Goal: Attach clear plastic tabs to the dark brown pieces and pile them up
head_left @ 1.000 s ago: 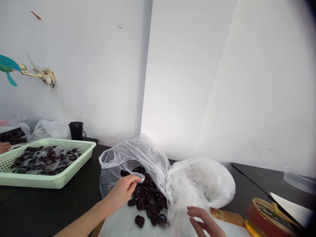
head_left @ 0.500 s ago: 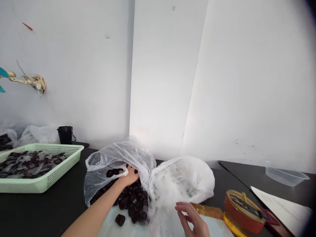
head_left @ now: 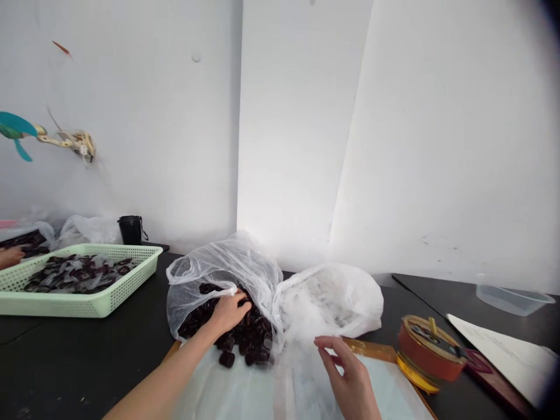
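My left hand reaches into the mouth of a clear plastic bag, with its fingers curled at the thin rim and resting among glossy dark wrapped pieces. The heap of pieces lies inside the bag, and some show near its lower edge. My right hand hangs over the crumpled plastic with its fingers apart, holding nothing. Just behind that hand bulges a second, cloudier white bag. Its contents are hard to make out.
A pale green basket of wrapped dark pieces sits left, with a co-worker's hand beyond it. Also present are a black cup, a red-and-gold round tin, a clear tub and a paper sheet.
My left hand has gone deeper into the bag since the oldest frame. Plastic now covers more of the dark pieces. My right hand has shifted slightly up, and the view has swung.
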### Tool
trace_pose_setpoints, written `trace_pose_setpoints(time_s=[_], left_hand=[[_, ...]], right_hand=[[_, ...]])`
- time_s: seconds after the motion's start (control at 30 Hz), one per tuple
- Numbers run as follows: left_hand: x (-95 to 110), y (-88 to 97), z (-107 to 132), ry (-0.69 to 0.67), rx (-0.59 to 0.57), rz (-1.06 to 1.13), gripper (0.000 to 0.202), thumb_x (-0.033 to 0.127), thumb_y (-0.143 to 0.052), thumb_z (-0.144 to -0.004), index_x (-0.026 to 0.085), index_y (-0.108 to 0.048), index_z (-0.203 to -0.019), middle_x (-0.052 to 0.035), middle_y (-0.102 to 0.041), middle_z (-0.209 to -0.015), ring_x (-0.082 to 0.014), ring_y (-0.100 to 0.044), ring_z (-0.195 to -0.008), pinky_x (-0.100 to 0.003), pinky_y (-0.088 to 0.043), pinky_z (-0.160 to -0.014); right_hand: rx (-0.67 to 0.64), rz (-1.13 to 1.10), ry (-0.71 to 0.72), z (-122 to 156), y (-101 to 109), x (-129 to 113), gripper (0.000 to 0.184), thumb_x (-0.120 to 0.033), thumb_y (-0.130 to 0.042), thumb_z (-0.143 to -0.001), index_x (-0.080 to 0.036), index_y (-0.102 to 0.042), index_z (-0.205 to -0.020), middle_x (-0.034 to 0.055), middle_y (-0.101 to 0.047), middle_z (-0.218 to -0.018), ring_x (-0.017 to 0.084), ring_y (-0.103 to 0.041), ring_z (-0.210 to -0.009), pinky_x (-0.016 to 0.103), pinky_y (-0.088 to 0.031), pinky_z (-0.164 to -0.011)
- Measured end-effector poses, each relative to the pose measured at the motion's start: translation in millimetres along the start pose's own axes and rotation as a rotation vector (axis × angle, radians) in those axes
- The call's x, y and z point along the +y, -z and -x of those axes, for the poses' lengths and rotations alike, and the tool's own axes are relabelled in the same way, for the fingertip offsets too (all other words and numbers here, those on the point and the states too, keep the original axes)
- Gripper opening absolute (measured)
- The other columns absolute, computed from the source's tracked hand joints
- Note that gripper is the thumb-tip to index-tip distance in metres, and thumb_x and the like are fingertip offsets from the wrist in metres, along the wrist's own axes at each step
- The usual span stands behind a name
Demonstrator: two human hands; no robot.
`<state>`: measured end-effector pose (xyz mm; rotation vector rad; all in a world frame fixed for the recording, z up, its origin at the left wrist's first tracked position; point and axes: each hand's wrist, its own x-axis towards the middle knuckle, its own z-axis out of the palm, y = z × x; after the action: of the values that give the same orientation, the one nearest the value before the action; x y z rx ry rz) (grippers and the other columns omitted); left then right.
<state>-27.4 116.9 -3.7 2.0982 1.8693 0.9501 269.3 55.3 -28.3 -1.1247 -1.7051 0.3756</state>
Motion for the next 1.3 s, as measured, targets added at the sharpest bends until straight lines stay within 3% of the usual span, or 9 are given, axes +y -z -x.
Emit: trace_pose_setpoints(time_s=[0.27,0.57,0.7,0.87,0.93,1.03,1.17,1.23,1.3], left_hand=[[2,-6.9,30,-0.043,0.106,-0.050,0.018,0.026,-0.057,-0.090,0.017,-0.070,-0.098,-0.0110,-0.063,-0.123,-0.0318,-0.053,-0.114,-0.054,-0.040,-0.103],[9,-8.4,68,-0.104,0.069,0.027,0.029,0.025,-0.055,-0.089,0.019,-0.064,-0.115,-0.0100,-0.048,-0.146,-0.0321,-0.043,-0.127,-0.051,-0.040,-0.107],[10,-6.0,80,-0.116,0.039,0.046,0.039,0.027,-0.055,-0.089,0.020,-0.058,-0.128,-0.0087,-0.045,-0.150,-0.0320,-0.043,-0.129,-0.051,-0.042,-0.107],[13,-1.5,87,-0.211,0.090,-0.091,0.041,0.021,-0.050,-0.091,0.025,-0.056,-0.132,-0.0059,-0.051,-0.147,-0.0342,-0.046,-0.122,-0.056,-0.042,-0.101],[19,2.6,88,-0.247,0.113,-0.110,0.034,0.019,-0.050,-0.091,0.025,-0.064,-0.122,-0.0059,-0.054,-0.144,-0.0352,-0.046,-0.122,-0.057,-0.041,-0.099],[30,10.5,90,-0.256,0.087,0.023,0.026,0.021,-0.050,-0.092,0.024,-0.069,-0.110,-0.0078,-0.062,-0.133,-0.0322,-0.049,-0.119,-0.053,-0.041,-0.100],[46,16.3,96,-0.068,-0.190,0.484,0.026,0.034,-0.055,-0.092,0.027,-0.066,-0.114,-0.0057,-0.070,-0.114,-0.0232,-0.062,-0.097,-0.036,-0.052,-0.083],[53,15.8,99,0.021,-0.301,0.675,0.031,0.037,-0.062,-0.088,0.027,-0.065,-0.117,-0.0047,-0.071,-0.110,-0.0215,-0.064,-0.091,-0.031,-0.052,-0.074],[57,14.4,101,0.052,-0.324,0.781,0.023,0.035,-0.065,-0.084,0.023,-0.069,-0.104,-0.0036,-0.072,-0.094,-0.0193,-0.064,-0.081,-0.027,-0.050,-0.068]], right_hand=[[-0.031,-0.002,-0.051,3,0,-3,0.020,-0.033,-0.050,-0.090,-0.024,-0.068,-0.091,0.0063,-0.070,-0.096,0.023,-0.065,-0.092,0.031,-0.056,-0.074],[-0.151,0.041,-0.051,2,7,-12,0.016,-0.031,-0.050,-0.093,-0.024,-0.064,-0.096,0.0085,-0.066,-0.103,0.024,-0.061,-0.090,0.035,-0.053,-0.073],[-0.415,0.128,0.082,1,17,-36,0.010,-0.021,-0.058,-0.089,-0.024,-0.065,-0.096,0.0069,-0.066,-0.095,0.024,-0.058,-0.088,0.039,-0.051,-0.079],[-0.713,0.195,0.186,7,4,-56,0.026,-0.009,-0.072,-0.075,-0.025,-0.071,-0.096,0.0057,-0.066,-0.097,0.026,-0.056,-0.094,0.036,-0.048,-0.077],[-0.705,0.195,0.190,9,-5,-56,0.016,-0.008,-0.067,-0.079,-0.023,-0.072,-0.081,0.0053,-0.067,-0.088,0.024,-0.056,-0.089,0.035,-0.046,-0.075],[-0.564,0.061,0.085,8,-14,-55,0.015,-0.014,-0.061,-0.087,-0.021,-0.069,-0.078,0.0043,-0.067,-0.082,0.022,-0.057,-0.087,0.033,-0.046,-0.075],[-0.391,-0.124,-0.193,6,-20,-66,0.006,-0.021,-0.067,-0.084,-0.021,-0.068,-0.077,0.0011,-0.068,-0.081,0.018,-0.058,-0.077,0.029,-0.045,-0.073],[-0.411,-0.204,-0.272,7,-24,-74,0.006,-0.022,-0.069,-0.081,-0.020,-0.069,-0.075,0.0003,-0.068,-0.078,0.017,-0.058,-0.074,0.028,-0.045,-0.071],[-0.456,-0.291,-0.316,8,-30,-80,0.007,-0.023,-0.070,-0.080,-0.019,-0.069,-0.074,0.0003,-0.069,-0.077,0.017,-0.059,-0.075,0.028,-0.045,-0.071]])
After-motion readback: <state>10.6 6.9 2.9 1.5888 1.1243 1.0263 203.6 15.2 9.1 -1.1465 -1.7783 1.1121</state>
